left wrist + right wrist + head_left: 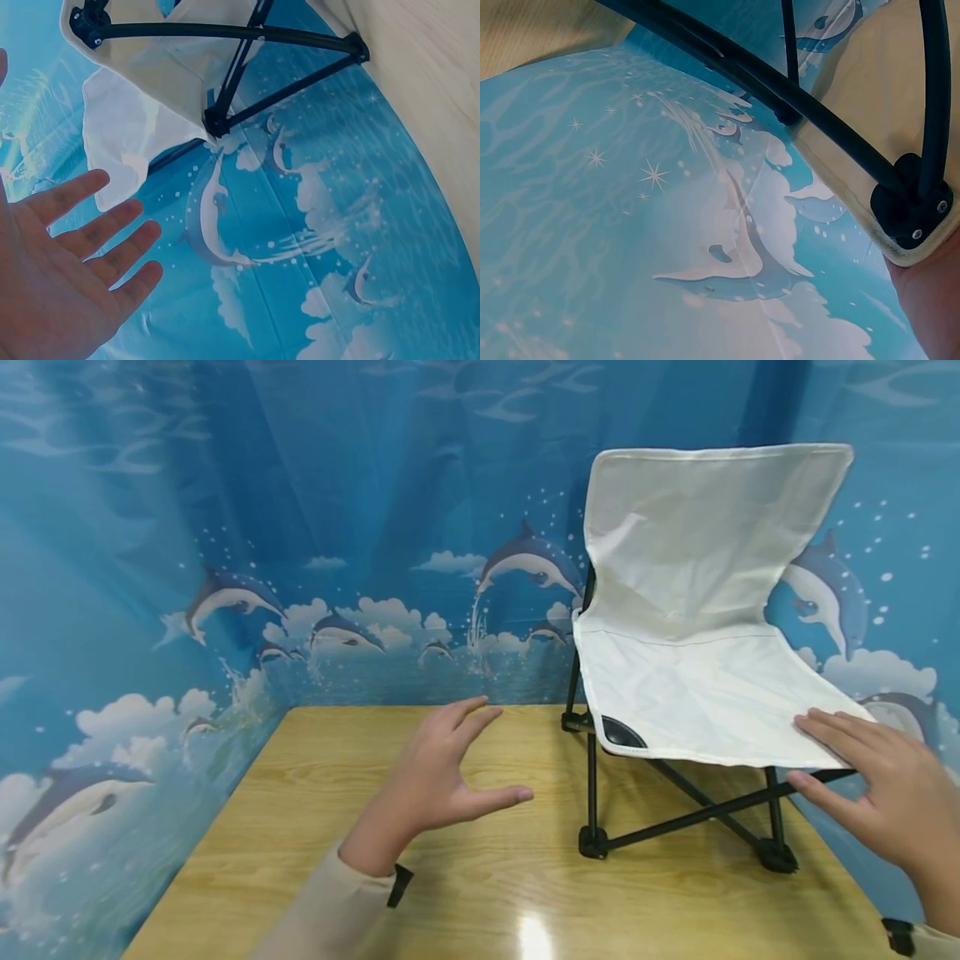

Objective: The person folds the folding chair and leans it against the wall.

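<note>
An unfolded folding chair (pixel 697 685) with a white fabric seat and black tube legs stands on the right side of the wooden table. My right hand (pixel 881 777) is at the seat's front right corner, its fingers lying over the fabric and the thumb spread apart lower down. In the right wrist view, the chair's black corner joint (pixel 911 206) hides most of that hand. To the left of the chair, my left hand (pixel 442 768) is raised above the table with fingers spread and nothing held. The left wrist view shows its palm (pixel 56 292) and the chair's underside beyond.
The wood-grain table (pixel 330 852) lies under both hands and the chair. A blue curtain (pixel 360 527) printed with dolphins and clouds encloses the table's back and sides, close behind the chair's backrest.
</note>
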The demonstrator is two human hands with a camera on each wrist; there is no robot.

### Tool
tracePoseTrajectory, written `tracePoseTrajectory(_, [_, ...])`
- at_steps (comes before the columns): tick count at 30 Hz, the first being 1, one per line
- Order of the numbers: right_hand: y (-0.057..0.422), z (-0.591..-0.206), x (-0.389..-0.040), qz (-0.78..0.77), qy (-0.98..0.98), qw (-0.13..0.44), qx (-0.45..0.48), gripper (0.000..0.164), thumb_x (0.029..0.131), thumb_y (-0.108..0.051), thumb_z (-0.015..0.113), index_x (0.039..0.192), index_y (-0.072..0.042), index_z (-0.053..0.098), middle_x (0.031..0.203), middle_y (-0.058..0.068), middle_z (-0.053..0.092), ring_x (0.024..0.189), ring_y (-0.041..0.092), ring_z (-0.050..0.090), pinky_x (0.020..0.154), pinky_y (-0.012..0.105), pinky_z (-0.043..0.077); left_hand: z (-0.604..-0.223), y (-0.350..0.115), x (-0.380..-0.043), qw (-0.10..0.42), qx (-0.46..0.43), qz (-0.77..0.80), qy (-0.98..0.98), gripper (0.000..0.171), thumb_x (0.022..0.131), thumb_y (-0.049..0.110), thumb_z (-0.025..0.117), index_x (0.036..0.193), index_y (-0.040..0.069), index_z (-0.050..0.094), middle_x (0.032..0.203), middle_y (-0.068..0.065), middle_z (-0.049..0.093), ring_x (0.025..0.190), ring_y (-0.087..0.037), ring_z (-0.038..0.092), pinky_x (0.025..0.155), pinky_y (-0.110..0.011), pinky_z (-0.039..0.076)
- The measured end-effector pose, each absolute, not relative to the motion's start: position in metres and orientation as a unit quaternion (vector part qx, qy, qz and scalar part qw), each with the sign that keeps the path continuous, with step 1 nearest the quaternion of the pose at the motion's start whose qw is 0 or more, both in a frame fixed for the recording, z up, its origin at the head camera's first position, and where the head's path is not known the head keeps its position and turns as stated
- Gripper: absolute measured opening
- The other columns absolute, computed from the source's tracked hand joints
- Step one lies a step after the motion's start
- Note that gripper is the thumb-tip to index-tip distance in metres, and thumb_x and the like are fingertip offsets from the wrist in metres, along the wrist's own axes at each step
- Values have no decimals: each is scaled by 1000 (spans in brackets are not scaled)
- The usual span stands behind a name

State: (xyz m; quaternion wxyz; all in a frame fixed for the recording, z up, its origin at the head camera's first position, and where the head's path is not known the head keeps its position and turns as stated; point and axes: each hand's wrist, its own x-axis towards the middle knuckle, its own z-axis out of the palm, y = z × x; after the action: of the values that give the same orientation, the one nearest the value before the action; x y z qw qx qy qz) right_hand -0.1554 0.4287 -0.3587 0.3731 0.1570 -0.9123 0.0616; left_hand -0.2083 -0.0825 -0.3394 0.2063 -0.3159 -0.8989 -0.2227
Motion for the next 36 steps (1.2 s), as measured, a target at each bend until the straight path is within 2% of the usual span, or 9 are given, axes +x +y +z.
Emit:
tracePoseTrajectory(12, [434, -363, -159, 57, -903, 390, 170, 73, 94, -64, 68, 145, -12, 66, 141, 27, 65, 121, 58, 57, 128, 62, 29, -334, -58, -209, 204, -347, -230, -886, 96, 80, 80, 73, 158, 29, 50, 162, -3, 49, 148, -29, 50, 118, -62, 44])
tracePoseTrajectory(18, [431, -364, -159, 57, -904, 391, 162, 77, 96, -72, 60, 143, -11, 68, 139, 28, 66, 121, 58, 57, 127, 63, 29, -332, -47, -210, 199, -357, -242, -880, 95, 81, 78, 74, 159, 29, 50, 164, -3, 48, 149, -28, 49, 118, -61, 44])
tracePoseTrajectory(26, [431, -365, -159, 56, -904, 393, 160, 80, 98, -75, 54, 143, -11, 68, 139, 28, 66, 121, 58, 56, 127, 64, 29, -333, -38, -209, 200, -368, -256, -871, 95, 82, 76, 75, 159, 29, 49, 165, -3, 47, 150, -28, 48, 119, -60, 43])
tracePoseTrajectory(36, [430, -365, -158, 59, -908, 386, 156, 73, 99, -67, 61, 142, -9, 68, 139, 29, 66, 123, 58, 56, 129, 62, 27, -333, -24, -208, 196, -392, -276, -855, 95, 81, 71, 79, 160, 30, 48, 166, 0, 46, 151, -26, 47, 119, -60, 43])
